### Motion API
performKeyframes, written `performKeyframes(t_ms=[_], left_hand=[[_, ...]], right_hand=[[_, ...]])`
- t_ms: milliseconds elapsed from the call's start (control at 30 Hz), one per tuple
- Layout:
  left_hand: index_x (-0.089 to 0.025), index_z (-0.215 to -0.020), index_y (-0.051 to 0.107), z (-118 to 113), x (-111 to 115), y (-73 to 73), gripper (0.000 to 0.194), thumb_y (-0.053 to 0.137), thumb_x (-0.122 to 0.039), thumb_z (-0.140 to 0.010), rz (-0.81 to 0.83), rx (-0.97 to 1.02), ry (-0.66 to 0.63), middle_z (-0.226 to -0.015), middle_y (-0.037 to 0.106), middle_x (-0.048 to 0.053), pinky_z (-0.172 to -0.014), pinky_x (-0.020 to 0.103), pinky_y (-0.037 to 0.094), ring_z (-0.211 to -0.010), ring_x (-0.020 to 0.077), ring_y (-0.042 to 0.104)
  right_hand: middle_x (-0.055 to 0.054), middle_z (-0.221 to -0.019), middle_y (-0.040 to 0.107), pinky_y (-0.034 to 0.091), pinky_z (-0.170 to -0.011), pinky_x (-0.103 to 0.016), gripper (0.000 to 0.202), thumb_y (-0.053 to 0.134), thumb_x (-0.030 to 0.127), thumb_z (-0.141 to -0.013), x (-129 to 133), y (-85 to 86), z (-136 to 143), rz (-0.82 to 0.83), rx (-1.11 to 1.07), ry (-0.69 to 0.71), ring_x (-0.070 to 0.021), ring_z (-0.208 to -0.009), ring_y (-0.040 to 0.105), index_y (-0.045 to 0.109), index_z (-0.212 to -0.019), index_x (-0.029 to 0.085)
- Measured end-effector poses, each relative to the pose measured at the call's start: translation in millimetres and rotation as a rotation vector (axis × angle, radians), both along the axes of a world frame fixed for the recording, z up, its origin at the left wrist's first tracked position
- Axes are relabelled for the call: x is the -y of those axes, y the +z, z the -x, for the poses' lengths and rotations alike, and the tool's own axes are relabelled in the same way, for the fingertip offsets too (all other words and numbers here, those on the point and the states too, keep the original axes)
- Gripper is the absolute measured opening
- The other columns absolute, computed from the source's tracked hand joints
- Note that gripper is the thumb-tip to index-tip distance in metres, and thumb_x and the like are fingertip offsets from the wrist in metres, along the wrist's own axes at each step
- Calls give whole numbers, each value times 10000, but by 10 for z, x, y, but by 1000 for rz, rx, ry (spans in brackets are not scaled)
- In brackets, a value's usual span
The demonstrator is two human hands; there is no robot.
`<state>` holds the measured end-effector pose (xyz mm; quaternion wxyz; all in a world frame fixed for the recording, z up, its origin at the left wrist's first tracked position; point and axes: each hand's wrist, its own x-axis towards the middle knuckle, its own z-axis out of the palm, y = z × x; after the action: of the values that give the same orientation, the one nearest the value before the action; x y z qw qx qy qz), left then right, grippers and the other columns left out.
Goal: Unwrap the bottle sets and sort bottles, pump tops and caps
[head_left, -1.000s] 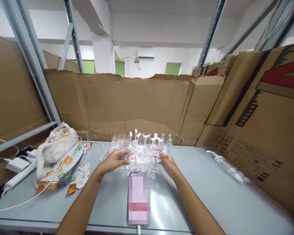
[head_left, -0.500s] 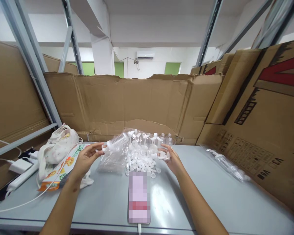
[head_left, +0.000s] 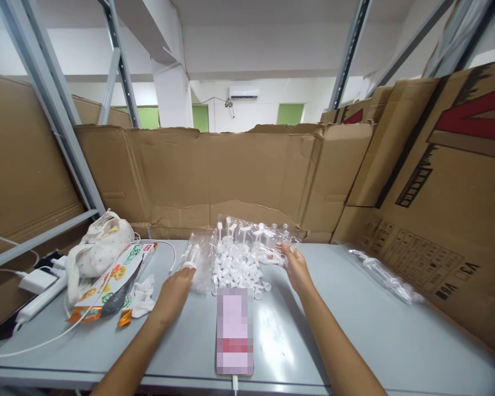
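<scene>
My left hand [head_left: 176, 289] is closed round the white end of a clear syringe-like tube [head_left: 194, 254], which leans over a clear plastic bag [head_left: 203, 278] on the table. Right of that bag lies a heap of small white plastic parts [head_left: 237, 269]. Behind the heap, white T-shaped pieces [head_left: 245, 230] stand up amid clear film. Curled fingers of my right hand [head_left: 296, 268] meet the film at the heap's right side, beside a white piece [head_left: 272, 260]. What they grip is hard to make out. Small clear bottles [head_left: 285, 230] stand behind that hand.
A phone [head_left: 234, 330] with a blurred screen lies in front of the heap, its cable running off the front edge. At left are a snack packet [head_left: 119, 275], a crumpled tissue [head_left: 143, 297], a cloth bag [head_left: 101, 247] and a power strip [head_left: 39, 300]. Wrapped clear tubes [head_left: 381, 275] lie at right.
My left hand has moved right and down, lowering the syringe-like tube from the air to the plastic bag. My right hand has shifted slightly right, its fingers now at the film.
</scene>
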<state>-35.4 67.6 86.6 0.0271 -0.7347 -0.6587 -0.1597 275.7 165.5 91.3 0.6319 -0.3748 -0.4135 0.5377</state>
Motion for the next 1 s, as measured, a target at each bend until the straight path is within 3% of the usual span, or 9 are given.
performKeyframes(t_ms=[100,200,367,533,633,733,867,1000], left_hand=[[-186,-1019,602,-61,14,1,265,476,-143,-789,-39,-91,-28,-1066,626,103,-829,374,416,-997,265,562],[-194,-1030,602,-132,35,83,245,458,-215,-832,-159,-1,-68,-1081,620,99,-879,409,389,-1039,269,532],[-241,-1195,501,-335,-56,235,377,486,-343,-832,-216,562,-150,-1195,565,70,-917,358,407,-1062,217,536],[-175,-1205,474,-436,-410,299,552,641,-350,-709,-189,1147,-135,-1231,530,135,-960,369,381,-1142,240,497],[-158,-1088,532,-442,-569,335,502,695,-356,-657,-34,1379,-151,-1066,618,125,-948,395,381,-1041,241,562],[-160,-872,573,-461,-641,304,307,699,-349,-666,151,1560,-296,-926,652,82,-960,387,367,-1005,224,581],[-174,-775,528,-524,-689,140,214,694,-283,-694,287,1809,-381,-1103,604,87,-970,384,368,-1090,221,541],[-186,-748,481,-573,-695,29,186,655,-249,-730,400,2001,-340,-1236,528,92,-958,448,384,-1114,239,528]], right_hand=[[-55,-790,692,495,-598,-312,406,659,529,-652,-19,-27,-1,-20,13,11,-209,-634,658,589,-869,194],[-74,-808,694,487,-604,-325,426,644,543,-660,-27,-44,9,-40,53,-1,-223,-648,656,589,-886,186],[-74,-844,697,473,-671,-341,398,614,539,-697,-3,-42,29,-112,174,29,-228,-693,657,595,-912,205],[-59,-853,699,460,-712,-339,374,562,537,-743,43,46,-19,-240,315,55,-217,-711,650,593,-942,221],[-50,-837,702,457,-744,-343,367,543,532,-760,68,161,-70,-303,388,74,-211,-732,649,589,-960,227],[-52,-841,703,452,-779,-348,368,542,525,-764,106,313,-108,-349,502,100,-218,-812,636,603,-966,223],[-67,-919,693,465,-765,-365,438,558,527,-754,195,543,-111,-346,560,197,-222,-795,638,596,-1070,227],[-104,-1179,590,511,-689,-362,620,567,576,-721,265,701,-68,-337,325,286,-277,-1023,571,467,-1249,268]])
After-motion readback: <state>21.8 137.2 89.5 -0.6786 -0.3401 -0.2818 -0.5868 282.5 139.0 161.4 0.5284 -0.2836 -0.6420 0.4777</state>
